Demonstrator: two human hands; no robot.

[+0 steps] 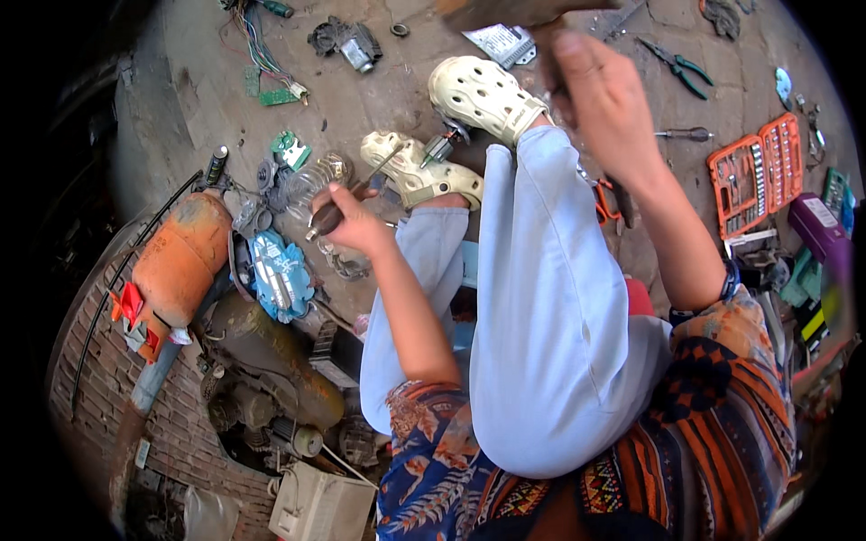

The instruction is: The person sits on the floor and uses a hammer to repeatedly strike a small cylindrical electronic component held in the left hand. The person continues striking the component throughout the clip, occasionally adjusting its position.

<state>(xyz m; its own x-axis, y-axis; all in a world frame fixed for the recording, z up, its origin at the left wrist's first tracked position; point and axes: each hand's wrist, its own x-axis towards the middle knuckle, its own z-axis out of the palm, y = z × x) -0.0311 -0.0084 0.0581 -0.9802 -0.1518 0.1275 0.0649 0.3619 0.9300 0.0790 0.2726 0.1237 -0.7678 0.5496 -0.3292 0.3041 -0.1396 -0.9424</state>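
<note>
My left hand [359,224] is closed round the dark handle of a screwdriver [327,217]. Its thin shaft slants up and right toward my left clog [410,167]. Raised at the upper right, my right hand [606,104] grips a hammer [514,13]; its brown head is smeared by motion and cut off by the top edge. Between my two cream clogs sits a small motor part [442,146] with a dark, metallic body, close to the screwdriver's tip. Whether the tip touches it I cannot tell. My right clog [483,95] stands just beyond that part.
Green-handled pliers [678,68], another screwdriver [687,134], orange-handled scissors [604,202] and an open orange socket set [756,176] lie to the right. On the left stand an orange tank [185,257] and a blue bag [280,275]. Wires with circuit boards [281,94] lie at the far left.
</note>
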